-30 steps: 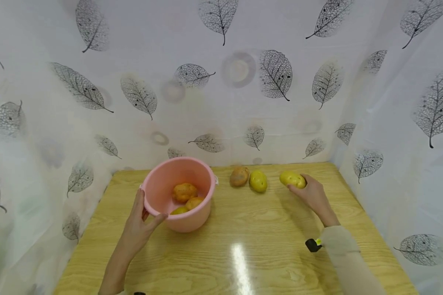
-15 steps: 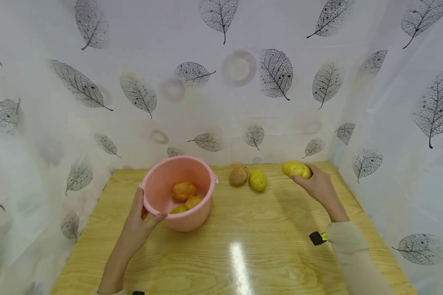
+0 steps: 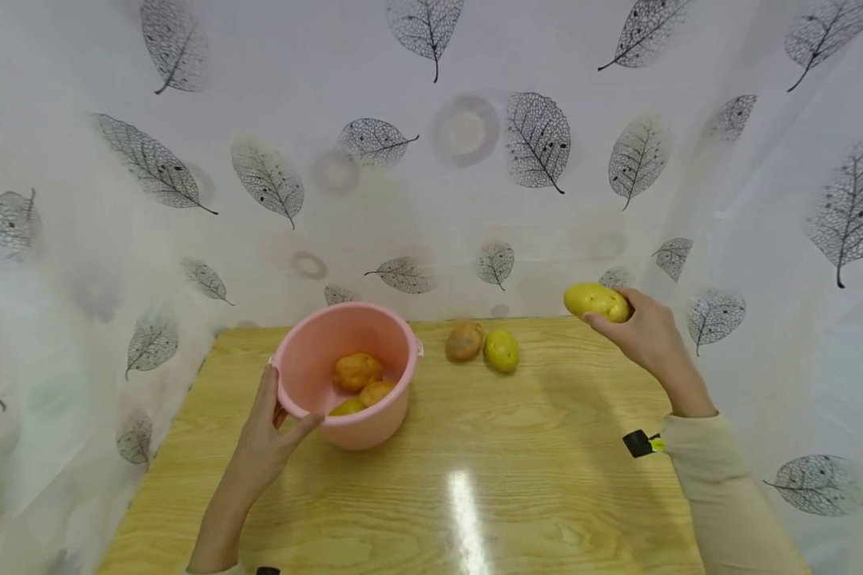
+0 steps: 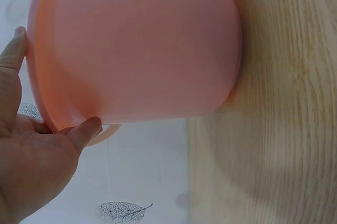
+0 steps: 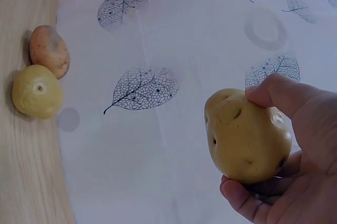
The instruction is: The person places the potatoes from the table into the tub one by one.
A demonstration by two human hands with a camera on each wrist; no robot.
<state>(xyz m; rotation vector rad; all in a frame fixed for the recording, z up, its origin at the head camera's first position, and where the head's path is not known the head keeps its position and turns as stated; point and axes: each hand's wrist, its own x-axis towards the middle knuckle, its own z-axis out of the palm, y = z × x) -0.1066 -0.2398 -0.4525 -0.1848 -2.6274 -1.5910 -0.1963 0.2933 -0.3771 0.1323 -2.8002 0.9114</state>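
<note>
My right hand (image 3: 650,331) grips a yellow potato (image 3: 595,302) in the air above the right back of the table; in the right wrist view the thumb and fingers pinch this potato (image 5: 247,137) from opposite sides. A pink bucket (image 3: 367,431) stands at the left of the table. On its near left rim my left hand (image 3: 264,443) keeps hold, thumb and fingers spread along the edge, as the left wrist view shows with the bucket wall (image 4: 147,50). Inside lie a brownish potato (image 3: 357,372), a second brownish one (image 3: 376,392) and a partly hidden yellow one (image 3: 347,407).
A brown potato (image 3: 464,341) and a yellow potato (image 3: 502,350) sit side by side at the back of the wooden table (image 3: 374,511). White leaf-printed sheeting (image 3: 431,216) surrounds the back and sides of the table.
The right hand has raised the yellow potato higher and carried it a little to the right. The left hand and the bucket stay in place.
</note>
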